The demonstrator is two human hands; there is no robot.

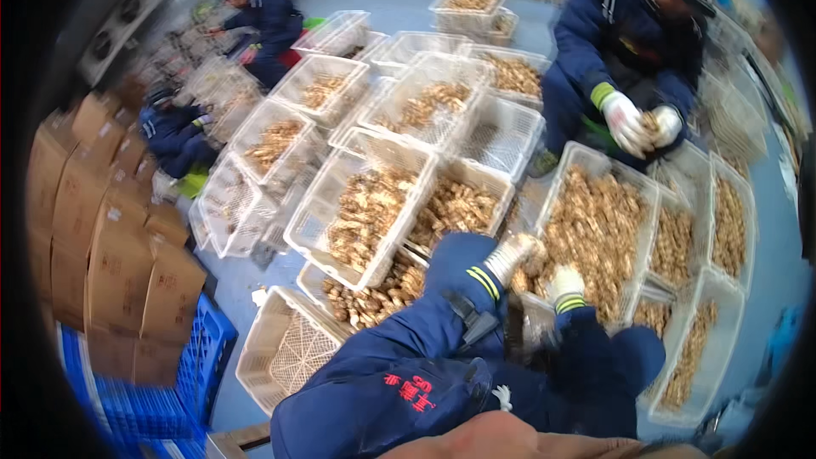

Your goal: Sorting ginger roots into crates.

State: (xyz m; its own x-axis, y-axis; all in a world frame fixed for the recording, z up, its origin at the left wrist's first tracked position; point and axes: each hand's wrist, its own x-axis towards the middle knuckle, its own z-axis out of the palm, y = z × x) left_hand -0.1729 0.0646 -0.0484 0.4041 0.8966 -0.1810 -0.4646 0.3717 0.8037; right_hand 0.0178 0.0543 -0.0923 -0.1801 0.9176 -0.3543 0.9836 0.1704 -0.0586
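My left hand (516, 257), in a white glove, is at the near left corner of a white plastic crate (653, 212). Its fingers curl round a knobbly brown-and-cream piece, which looks like a mushroom or a root. My right hand (564, 283), also gloved, is just right of it at the crate's near edge; its fingers are partly hidden and I cannot make out what they hold. A heap of the same brown pieces (595, 217) fills much of this crate.
Stacked crates of brown pieces (365, 212) stand to the left, with an empty crate (285, 348) nearer. More crates (693, 348) are at right. A co-worker (633, 51) sits across, holding a piece in gloved hands. Cardboard boxes (119, 263) and blue pallets (204, 357) are far left.
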